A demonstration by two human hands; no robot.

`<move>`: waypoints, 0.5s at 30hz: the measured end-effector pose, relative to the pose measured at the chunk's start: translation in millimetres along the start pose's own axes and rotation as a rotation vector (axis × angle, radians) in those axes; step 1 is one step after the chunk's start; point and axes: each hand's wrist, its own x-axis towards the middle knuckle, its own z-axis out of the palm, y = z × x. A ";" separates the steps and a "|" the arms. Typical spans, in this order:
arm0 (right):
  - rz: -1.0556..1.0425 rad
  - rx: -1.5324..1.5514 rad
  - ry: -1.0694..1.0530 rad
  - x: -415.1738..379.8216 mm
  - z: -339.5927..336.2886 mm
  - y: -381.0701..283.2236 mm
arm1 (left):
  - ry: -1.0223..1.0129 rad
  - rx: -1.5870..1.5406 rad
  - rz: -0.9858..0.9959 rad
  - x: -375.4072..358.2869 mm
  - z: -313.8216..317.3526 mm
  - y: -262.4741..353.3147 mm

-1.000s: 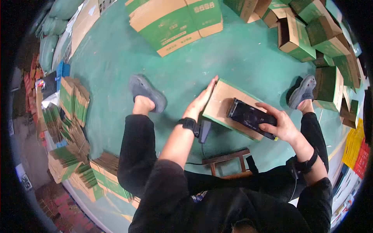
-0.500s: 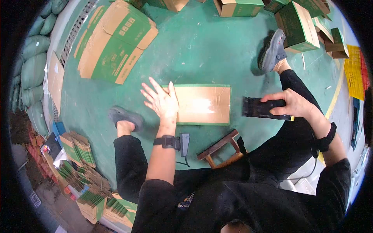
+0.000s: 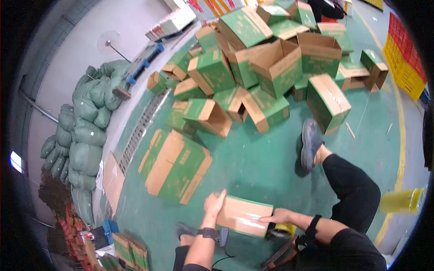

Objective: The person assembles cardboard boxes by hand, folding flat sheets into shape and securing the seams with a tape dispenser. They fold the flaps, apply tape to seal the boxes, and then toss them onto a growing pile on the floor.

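Note:
A flat cardboard carton [image 3: 240,215] with green edges lies on the floor between my legs, shiny clear tape across its top. My left hand [image 3: 214,204] is closed on its left end, the thumb pointing up along the edge. At the right end, my right hand [image 3: 279,217] grips the carton, with fingers lying on the top face. Just below that hand is a tape dispenser [image 3: 283,230] with a yellow roll, partly hidden by the hand and carton. The dark wooden stool [image 3: 281,253] beneath me is mostly covered.
Flattened cartons [image 3: 178,167] lie ahead on the left. Beyond is a large heap of open and closed green cartons [image 3: 275,67]. A single carton [image 3: 328,103] stands past my right shoe. Stacked green sacks [image 3: 86,153] line the left wall; a yellow crate [image 3: 402,67] stands right.
My view has tilted up, bringing the carton heap into sight. My right hand has left the tape dispenser and moved onto the carton; my left hand has closed on its other end.

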 end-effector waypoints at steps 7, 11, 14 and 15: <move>-0.981 1.148 0.513 -66.7 -120.9 -196.8 | 1.108 -0.205 1.047 -50.7 -215.7 185.3; -0.681 0.808 0.494 -76.2 -111.4 -161.1 | 1.146 -0.401 0.930 4.4 -241.1 137.2; -0.452 0.805 0.294 -78.9 -68.6 -117.5 | 0.870 -0.055 0.497 113.8 -152.7 6.1; -0.484 0.963 0.247 -80.0 -58.4 -110.9 | 0.789 0.088 0.331 126.9 -132.6 -32.8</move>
